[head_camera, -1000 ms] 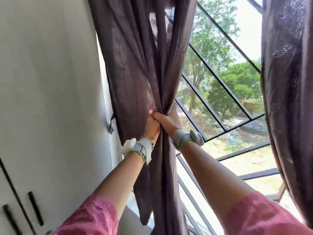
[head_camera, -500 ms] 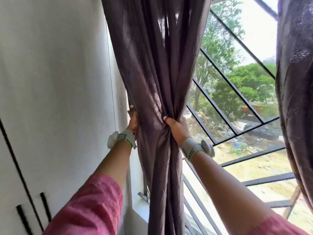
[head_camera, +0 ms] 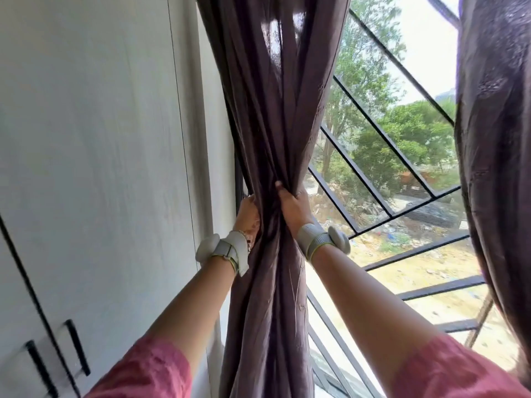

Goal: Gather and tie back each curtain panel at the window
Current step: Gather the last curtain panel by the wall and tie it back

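Note:
The left curtain panel (head_camera: 273, 116), dark purple-brown cloth, hangs bunched into a narrow column beside the window's left edge. My left hand (head_camera: 249, 214) clasps the bunch from its left side, fingers reaching behind the folds. My right hand (head_camera: 293, 206) grips the same bunch from the right, thumb on the front of the cloth. Both hands meet at the same height, pinching the panel into a waist. A second curtain panel (head_camera: 497, 156) of the same cloth hangs loose along the right edge. No tie-back is visible.
A grey wall (head_camera: 100, 153) fills the left side, with cabinet doors and black handles (head_camera: 77, 347) at the lower left. Behind the curtain, black window bars (head_camera: 370, 173) cross the opening, with trees and ground outside.
The view shifted, so the bunched panel sits further right. My left hand went from the front of the bunch to its left side, then closed in toward my right hand, narrowing the waist.

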Available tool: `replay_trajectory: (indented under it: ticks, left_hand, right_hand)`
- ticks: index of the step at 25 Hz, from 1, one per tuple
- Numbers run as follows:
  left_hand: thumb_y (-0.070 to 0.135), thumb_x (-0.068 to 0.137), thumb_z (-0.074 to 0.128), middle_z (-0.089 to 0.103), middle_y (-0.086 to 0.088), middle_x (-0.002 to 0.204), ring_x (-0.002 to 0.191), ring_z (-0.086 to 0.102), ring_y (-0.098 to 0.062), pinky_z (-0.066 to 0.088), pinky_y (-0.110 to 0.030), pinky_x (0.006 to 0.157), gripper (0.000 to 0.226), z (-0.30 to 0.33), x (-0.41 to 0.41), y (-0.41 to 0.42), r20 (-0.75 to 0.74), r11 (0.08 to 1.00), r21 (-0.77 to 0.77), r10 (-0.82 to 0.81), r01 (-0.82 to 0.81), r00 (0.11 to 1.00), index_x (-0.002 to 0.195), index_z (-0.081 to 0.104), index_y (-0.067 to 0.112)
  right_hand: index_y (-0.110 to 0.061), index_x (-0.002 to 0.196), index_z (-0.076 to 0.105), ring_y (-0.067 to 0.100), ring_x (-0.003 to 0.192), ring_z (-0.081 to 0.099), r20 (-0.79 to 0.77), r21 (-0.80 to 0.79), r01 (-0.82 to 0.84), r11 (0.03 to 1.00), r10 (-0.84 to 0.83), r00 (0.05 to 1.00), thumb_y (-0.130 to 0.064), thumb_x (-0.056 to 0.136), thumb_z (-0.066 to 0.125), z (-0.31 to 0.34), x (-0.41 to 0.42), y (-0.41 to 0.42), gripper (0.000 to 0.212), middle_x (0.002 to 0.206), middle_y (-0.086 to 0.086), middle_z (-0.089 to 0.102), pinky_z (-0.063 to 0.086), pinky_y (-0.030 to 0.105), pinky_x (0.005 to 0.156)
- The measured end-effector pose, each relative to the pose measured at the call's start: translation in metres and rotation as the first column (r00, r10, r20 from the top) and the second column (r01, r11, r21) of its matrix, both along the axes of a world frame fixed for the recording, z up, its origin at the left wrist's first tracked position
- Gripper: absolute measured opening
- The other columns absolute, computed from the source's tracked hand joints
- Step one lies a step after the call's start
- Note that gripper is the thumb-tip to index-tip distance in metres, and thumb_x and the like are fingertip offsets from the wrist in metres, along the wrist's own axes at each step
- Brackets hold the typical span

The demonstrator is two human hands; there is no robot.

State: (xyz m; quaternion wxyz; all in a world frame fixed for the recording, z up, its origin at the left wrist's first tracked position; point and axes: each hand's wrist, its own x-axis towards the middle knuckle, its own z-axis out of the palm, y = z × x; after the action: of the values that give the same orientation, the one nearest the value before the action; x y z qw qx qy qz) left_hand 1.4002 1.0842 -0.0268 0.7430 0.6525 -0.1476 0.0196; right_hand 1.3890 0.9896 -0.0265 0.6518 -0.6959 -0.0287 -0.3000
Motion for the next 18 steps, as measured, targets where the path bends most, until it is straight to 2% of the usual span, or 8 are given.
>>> replay_trajectory:
  ticks: [3, 5, 7, 9, 11, 14, 16, 18]
  left_hand:
    - [0.011, 0.095, 0.037, 0.067, -0.01, 0.07, 0.066, 0.065, -0.021, 0.056, -0.023, 0.062, 0.026, -0.013, -0.011, 0.004, 0.012, 0.994, 0.104, 0.035, -0.036, 0.999, 0.09, 0.061, 0.002]
    - [0.016, 0.095, 0.036, 0.067, -0.021, 0.097, 0.09, 0.064, -0.032, 0.054, -0.041, 0.084, 0.03, -0.018, -0.011, 0.01, 0.136, 0.932, 0.322, 0.131, -0.169, 0.982, 0.11, 0.058, 0.002]
    - [0.016, 0.089, 0.044, 0.066, -0.026, 0.098, 0.091, 0.063, -0.037, 0.051, -0.043, 0.081, 0.027, -0.021, -0.009, 0.013, 0.285, 0.842, 0.418, 0.235, -0.341, 0.929, 0.098, 0.063, -0.001]
    - [0.018, 0.083, 0.053, 0.063, -0.023, 0.092, 0.086, 0.059, -0.038, 0.045, -0.039, 0.076, 0.021, -0.021, -0.009, 0.017, 0.365, 0.783, 0.354, 0.387, -0.511, 0.847, 0.081, 0.062, -0.001]
    - [0.016, 0.08, 0.058, 0.053, -0.02, 0.105, 0.094, 0.055, -0.035, 0.047, -0.044, 0.087, 0.019, -0.019, -0.003, 0.023, 0.254, 0.813, 0.165, 0.512, -0.558, 0.821, 0.091, 0.056, 0.002]
    - [0.009, 0.079, 0.062, 0.046, -0.009, 0.118, 0.11, 0.046, -0.021, 0.043, -0.036, 0.099, 0.052, -0.02, 0.012, 0.033, 0.163, 0.934, 0.193, 0.271, -0.3, 0.949, 0.125, 0.037, 0.007]
    - [-0.004, 0.08, 0.057, 0.056, -0.002, 0.095, 0.09, 0.055, -0.013, 0.05, -0.015, 0.077, 0.046, -0.021, 0.015, 0.032, 0.137, 0.967, 0.253, -0.026, -0.009, 0.99, 0.124, 0.042, 0.0]
    - [-0.013, 0.079, 0.05, 0.056, 0.0, 0.076, 0.071, 0.055, -0.011, 0.047, -0.01, 0.059, 0.03, -0.024, 0.016, 0.028, 0.147, 0.941, 0.327, -0.143, 0.088, 0.979, 0.109, 0.054, -0.007]
  right_hand:
    - [-0.02, 0.121, 0.045, 0.017, 0.101, 0.064, -0.026, -0.024, -0.127, 0.992, 0.126, 0.992, -0.055, 0.064, 0.068, -0.005, -0.003, 0.017, 0.071, 0.11, 0.002, 0.065, 0.052, 0.033, 0.088]
    - [-0.022, 0.115, 0.046, 0.012, 0.095, 0.065, -0.032, -0.018, -0.146, 0.989, 0.145, 0.989, -0.045, 0.053, 0.08, -0.006, -0.002, 0.021, 0.074, 0.105, -0.001, 0.066, 0.054, 0.03, 0.083]
    - [-0.019, 0.108, 0.056, 0.013, 0.092, 0.066, -0.039, -0.045, -0.099, 0.994, 0.098, 0.994, -0.03, 0.055, 0.081, -0.004, -0.001, 0.019, 0.06, 0.101, -0.001, 0.069, 0.054, 0.029, 0.082]
    - [-0.014, 0.101, 0.064, 0.018, 0.087, 0.067, -0.062, -0.054, -0.043, 0.998, 0.04, 0.997, -0.022, 0.06, 0.073, -0.003, -0.002, 0.014, 0.043, 0.092, 0.003, 0.071, 0.055, 0.033, 0.08]
    - [-0.012, 0.094, 0.068, 0.016, 0.077, 0.067, -0.091, -0.015, -0.029, 0.999, 0.028, 0.995, -0.02, 0.06, 0.066, -0.005, -0.005, 0.007, 0.035, 0.08, 0.0, 0.07, 0.055, 0.03, 0.071]
    - [-0.015, 0.077, 0.068, 0.013, 0.063, 0.065, -0.132, 0.042, -0.106, 0.994, 0.11, 0.985, -0.014, 0.061, 0.066, -0.006, -0.009, 0.002, 0.016, 0.069, -0.001, 0.067, 0.054, 0.022, 0.058]
    - [-0.014, 0.072, 0.068, 0.015, 0.061, 0.063, -0.144, 0.047, -0.15, 0.988, 0.155, 0.977, -0.004, 0.066, 0.066, -0.005, -0.011, 0.004, 0.012, 0.065, 0.0, 0.067, 0.054, 0.021, 0.055]
    - [-0.01, 0.074, 0.067, 0.016, 0.06, 0.062, -0.157, 0.053, -0.161, 0.986, 0.167, 0.973, 0.0, 0.068, 0.065, -0.005, -0.012, 0.006, 0.012, 0.065, 0.003, 0.065, 0.054, 0.022, 0.055]
